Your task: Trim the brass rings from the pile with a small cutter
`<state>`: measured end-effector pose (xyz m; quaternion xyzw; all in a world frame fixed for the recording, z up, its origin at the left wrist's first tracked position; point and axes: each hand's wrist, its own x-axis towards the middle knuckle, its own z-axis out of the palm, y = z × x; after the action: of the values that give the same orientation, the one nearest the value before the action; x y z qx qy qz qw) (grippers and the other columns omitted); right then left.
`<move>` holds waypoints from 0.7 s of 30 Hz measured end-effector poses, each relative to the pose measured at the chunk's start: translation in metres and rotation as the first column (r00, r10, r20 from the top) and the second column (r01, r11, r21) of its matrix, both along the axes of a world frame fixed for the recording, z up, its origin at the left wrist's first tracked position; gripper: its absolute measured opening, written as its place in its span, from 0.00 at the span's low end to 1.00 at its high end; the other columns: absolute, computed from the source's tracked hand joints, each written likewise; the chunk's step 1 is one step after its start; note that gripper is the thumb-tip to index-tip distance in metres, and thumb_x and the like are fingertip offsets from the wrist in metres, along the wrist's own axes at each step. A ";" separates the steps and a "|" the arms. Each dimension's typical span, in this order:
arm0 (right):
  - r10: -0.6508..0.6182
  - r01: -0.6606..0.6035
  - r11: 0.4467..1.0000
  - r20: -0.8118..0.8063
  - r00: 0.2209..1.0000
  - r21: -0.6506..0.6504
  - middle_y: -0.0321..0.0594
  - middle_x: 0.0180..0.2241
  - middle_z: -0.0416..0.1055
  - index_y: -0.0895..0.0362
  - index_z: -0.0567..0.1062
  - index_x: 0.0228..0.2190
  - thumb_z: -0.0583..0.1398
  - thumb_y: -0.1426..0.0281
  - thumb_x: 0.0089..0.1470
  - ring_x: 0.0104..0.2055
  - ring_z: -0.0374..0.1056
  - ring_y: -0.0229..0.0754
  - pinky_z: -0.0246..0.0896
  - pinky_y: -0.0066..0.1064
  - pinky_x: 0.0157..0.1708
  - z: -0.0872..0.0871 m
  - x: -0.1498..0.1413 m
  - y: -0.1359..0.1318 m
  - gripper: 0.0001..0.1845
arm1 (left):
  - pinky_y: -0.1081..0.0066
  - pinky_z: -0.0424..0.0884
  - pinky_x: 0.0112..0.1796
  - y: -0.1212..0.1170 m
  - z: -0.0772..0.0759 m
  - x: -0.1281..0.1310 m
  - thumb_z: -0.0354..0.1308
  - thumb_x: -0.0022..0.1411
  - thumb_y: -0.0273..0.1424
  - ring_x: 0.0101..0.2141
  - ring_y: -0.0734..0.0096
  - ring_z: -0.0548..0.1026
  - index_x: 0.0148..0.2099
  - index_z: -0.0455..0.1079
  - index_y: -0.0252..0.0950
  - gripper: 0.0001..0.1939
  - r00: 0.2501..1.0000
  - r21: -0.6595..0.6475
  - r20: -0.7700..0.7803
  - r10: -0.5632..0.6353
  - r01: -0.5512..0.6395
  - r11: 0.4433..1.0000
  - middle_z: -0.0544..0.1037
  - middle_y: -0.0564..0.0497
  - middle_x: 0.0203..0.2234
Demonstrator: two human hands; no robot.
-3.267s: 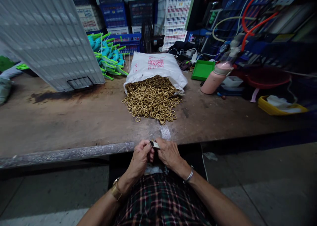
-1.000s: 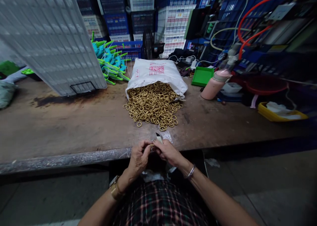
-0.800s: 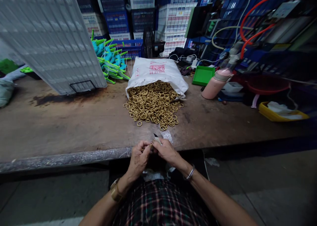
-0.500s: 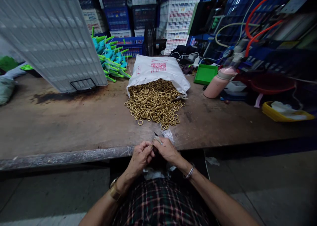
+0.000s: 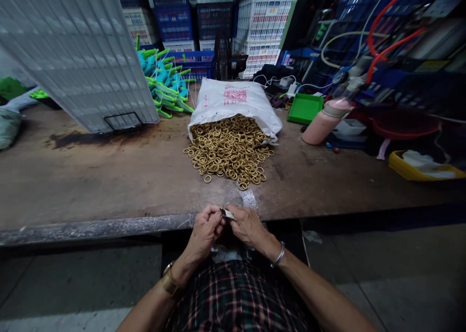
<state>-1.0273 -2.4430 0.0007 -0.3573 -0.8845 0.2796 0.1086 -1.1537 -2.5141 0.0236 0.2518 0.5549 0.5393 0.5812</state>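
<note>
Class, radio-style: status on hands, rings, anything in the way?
Right hand gripping small knife. Left hand pinched, contents unclear. Rings spilling from white bag onto table. Nothing seen blocking hands; blade beside left fingers.

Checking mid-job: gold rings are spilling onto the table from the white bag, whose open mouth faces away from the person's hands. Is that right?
Not quite: the mouth of the white bag faces toward the left hand and right hand, as the head view shows. The gold rings do spill onto the table.
</note>
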 end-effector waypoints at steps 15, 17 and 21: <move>-0.125 0.103 0.989 0.239 0.963 0.104 0.41 0.28 0.72 0.57 0.68 0.36 0.48 0.71 0.54 0.28 0.66 0.40 0.42 0.30 0.25 0.000 -0.019 0.023 0.11 | 0.80 0.52 0.16 -0.014 0.023 0.005 0.56 0.54 0.43 0.15 0.83 0.60 0.30 0.61 0.34 0.16 0.994 0.023 0.011 -0.108 0.107 0.994 0.67 0.56 0.18; -0.141 0.115 0.985 0.210 0.968 0.131 0.41 0.30 0.72 0.56 0.68 0.36 0.49 0.72 0.53 0.30 0.66 0.40 0.44 0.29 0.25 0.000 -0.030 0.033 0.11 | 0.80 0.50 0.15 -0.015 0.022 0.003 0.57 0.53 0.43 0.15 0.84 0.58 0.29 0.61 0.34 0.16 0.982 0.033 0.175 -0.076 0.071 0.997 0.67 0.56 0.19; -0.196 0.174 0.973 0.142 0.970 0.154 0.41 0.34 0.72 0.56 0.67 0.38 0.50 0.70 0.54 0.35 0.67 0.40 0.49 0.28 0.30 -0.001 -0.059 0.049 0.10 | 0.80 0.53 0.16 -0.017 0.011 -0.006 0.59 0.51 0.42 0.18 0.83 0.61 0.30 0.63 0.33 0.16 0.948 -0.060 0.314 0.059 -0.042 0.997 0.70 0.53 0.26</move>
<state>-1.0865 -2.3937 -0.0004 -0.4508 -0.8705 0.1761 0.0893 -1.1602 -2.5309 0.0347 0.1327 0.4752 0.5723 0.6551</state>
